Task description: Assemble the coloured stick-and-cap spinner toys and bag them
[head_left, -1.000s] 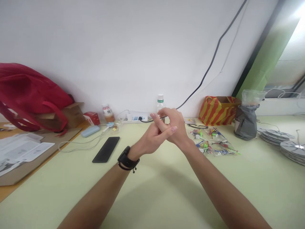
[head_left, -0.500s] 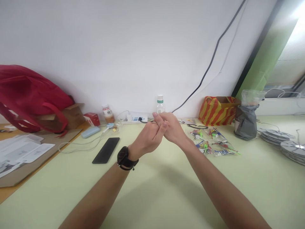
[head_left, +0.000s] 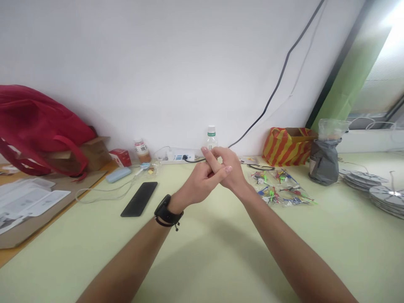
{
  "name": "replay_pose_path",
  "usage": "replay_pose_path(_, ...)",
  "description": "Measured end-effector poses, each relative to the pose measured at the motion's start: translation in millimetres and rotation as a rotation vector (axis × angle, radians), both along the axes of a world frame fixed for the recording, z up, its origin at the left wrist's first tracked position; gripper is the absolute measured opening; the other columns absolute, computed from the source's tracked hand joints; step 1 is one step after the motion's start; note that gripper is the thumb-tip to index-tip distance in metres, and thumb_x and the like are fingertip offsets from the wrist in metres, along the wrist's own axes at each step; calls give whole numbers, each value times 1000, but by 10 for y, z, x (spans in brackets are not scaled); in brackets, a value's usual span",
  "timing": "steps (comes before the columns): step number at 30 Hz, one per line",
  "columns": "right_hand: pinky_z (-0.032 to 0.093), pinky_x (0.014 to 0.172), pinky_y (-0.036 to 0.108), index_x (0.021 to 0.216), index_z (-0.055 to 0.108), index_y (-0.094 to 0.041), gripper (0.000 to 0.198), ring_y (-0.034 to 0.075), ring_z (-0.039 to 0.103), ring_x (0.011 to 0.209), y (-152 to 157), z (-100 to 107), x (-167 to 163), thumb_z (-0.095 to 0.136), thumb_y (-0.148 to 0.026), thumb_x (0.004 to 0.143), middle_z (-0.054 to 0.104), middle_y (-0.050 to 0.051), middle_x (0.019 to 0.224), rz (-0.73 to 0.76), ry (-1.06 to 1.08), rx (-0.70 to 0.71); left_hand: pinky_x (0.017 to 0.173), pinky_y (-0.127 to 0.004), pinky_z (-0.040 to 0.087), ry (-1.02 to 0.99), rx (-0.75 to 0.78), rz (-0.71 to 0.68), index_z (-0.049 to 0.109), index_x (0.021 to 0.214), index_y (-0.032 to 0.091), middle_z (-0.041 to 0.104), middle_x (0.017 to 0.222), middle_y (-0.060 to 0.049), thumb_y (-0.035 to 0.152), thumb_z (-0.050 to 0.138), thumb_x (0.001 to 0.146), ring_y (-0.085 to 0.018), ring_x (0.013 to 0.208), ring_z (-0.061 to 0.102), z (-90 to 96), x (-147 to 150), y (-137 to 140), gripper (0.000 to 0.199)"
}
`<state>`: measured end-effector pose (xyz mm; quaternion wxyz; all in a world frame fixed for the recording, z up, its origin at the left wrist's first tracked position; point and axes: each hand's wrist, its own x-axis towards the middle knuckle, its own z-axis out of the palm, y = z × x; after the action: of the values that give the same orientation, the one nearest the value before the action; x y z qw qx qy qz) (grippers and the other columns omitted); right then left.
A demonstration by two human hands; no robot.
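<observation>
My left hand (head_left: 202,182), with a black watch (head_left: 166,209) on its wrist, is clasped with my right hand (head_left: 231,167) above the table. The left thumb lies across the right hand. Fingers of both hands are folded against each other, and some of them are hidden. No object shows between the palms. Just behind the hands, a clear bottle (head_left: 211,135) with a white cap and green band stands by the wall, its lower part covered by them.
A black phone (head_left: 139,199) lies left of the hands, near a blue case (head_left: 118,174). Bags of small colourful plastic pieces (head_left: 280,188) lie to the right. Farther off are a striped bag (head_left: 285,146), a grey bag (head_left: 324,162), stacked discs (head_left: 389,198) and a red backpack (head_left: 41,126).
The clasp has loosened a little: the left thumb now stretches farther right across the right hand. Objects on the table stay where they were.
</observation>
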<state>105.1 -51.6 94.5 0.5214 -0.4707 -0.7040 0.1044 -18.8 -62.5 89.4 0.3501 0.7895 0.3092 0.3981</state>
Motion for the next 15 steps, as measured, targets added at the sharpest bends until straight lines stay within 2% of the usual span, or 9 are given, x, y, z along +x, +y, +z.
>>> replay_pose_path(4, 37, 62, 28, 64, 50, -20, 56, 15, 48, 66, 3, 35, 6, 44, -66, 97, 55, 0, 65, 132, 70, -46, 53, -30, 20, -100, 0, -69, 30, 67, 20, 26, 65, 3, 50, 51, 100, -11, 59, 24, -26, 6, 15, 49)
replay_pose_path(7, 36, 58, 27, 64, 48, -20, 56, 14, 47, 63, 0, 74, 40, 45, -65, 97, 53, -1, 65, 274, 63, -105, 54, -30, 22, -86, 98, -38, 28, 65, 21, 27, 63, 3, 49, 48, 102, -12, 58, 26, -33, -24, 27, 50)
replay_pose_path(11, 39, 57, 27, 68, 49, -20, 59, 15, 52, 63, 23, 59, 76, 36, -69, 98, 55, -1, 66, 435, 40, -227, 56, -31, 27, 91, 252, 35, 36, 64, 20, 37, 58, 2, 46, 35, 107, -13, 56, 35, -2, -77, 34, 50)
replay_pose_path(13, 40, 57, 26, 69, 51, -21, 60, 15, 55, 62, 69, 24, 97, 35, -71, 97, 57, -1, 65, 433, 22, -262, 59, -31, 31, 219, 285, 44, 42, 67, 20, 46, 61, 1, 44, 29, 108, -15, 57, 42, 20, -107, 47, 50)
replay_pose_path(15, 41, 59, 26, 71, 55, -20, 59, 15, 57, 64, 154, -19, 157, 37, -70, 97, 60, 0, 67, 363, -50, -245, 61, -32, 31, 338, 326, 65, 46, 69, 19, 50, 64, 0, 43, 26, 109, -16, 60, 46, 30, -143, 82, 51)
